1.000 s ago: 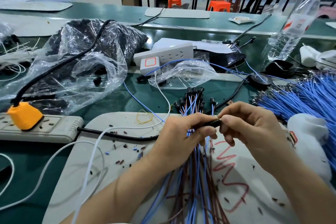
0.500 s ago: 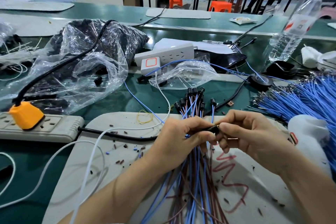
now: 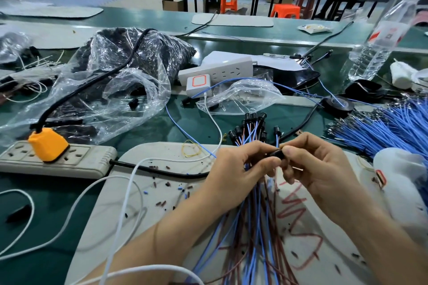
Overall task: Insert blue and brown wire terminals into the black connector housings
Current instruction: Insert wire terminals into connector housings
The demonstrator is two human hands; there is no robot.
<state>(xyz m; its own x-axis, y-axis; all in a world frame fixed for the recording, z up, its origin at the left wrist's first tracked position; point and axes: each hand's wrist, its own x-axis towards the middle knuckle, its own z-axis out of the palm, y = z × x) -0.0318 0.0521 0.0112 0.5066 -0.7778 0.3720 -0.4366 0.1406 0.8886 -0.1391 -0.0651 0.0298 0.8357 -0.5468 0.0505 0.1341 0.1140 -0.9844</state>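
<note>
2 hands: both just above work mat [image 3: 166,220], near its far edge, fingertips meeting on one part.
R hand [image 3: 324,173]: thumb + forefinger clamped on black housing [image 3: 276,154]; other fingers curled below.
L hand [image 3: 236,169]: fingers curled round wire bundle [image 3: 252,233], thumb tip against housing's left end; terminal hidden, depth of entry not readable.
Housing posn: in air over mat's far edge, crosswise betw. the thumbs.
Step (judged): seating a terminal in the held housing.
Technique: steady housing w/ R; line terminal up w/ cavity; push straight along axis, no bending at crimp; pinch wire close to terminal to stop buckling; light tug after to check lock; confirm colour vs cavity.
Risk: neighbouring bundle wires snagging in the pinch.
Count, held housings: 1.
Count, fitted housings [image 3: 252,122]: approx 10, fanned just beyond mat's far edge; overlapping, not exact.
Count, bundle wires: blue + brown mixed, dozens; too tangled to count.
Count, loose blue wires [image 3: 382,127]: one big heap right of mat, uncountable.
Count, clear bags: 2 beyond mat; big bag [image 3: 111,81] w/ black parts to far left, small bag [image 3: 243,95] straight beyond.
Count, power strips: 2; grey strip [image 3: 76,164] left of mat w/ 1 orange plug [image 3: 48,144], white strip [image 3: 222,71] beyond mat.
</note>
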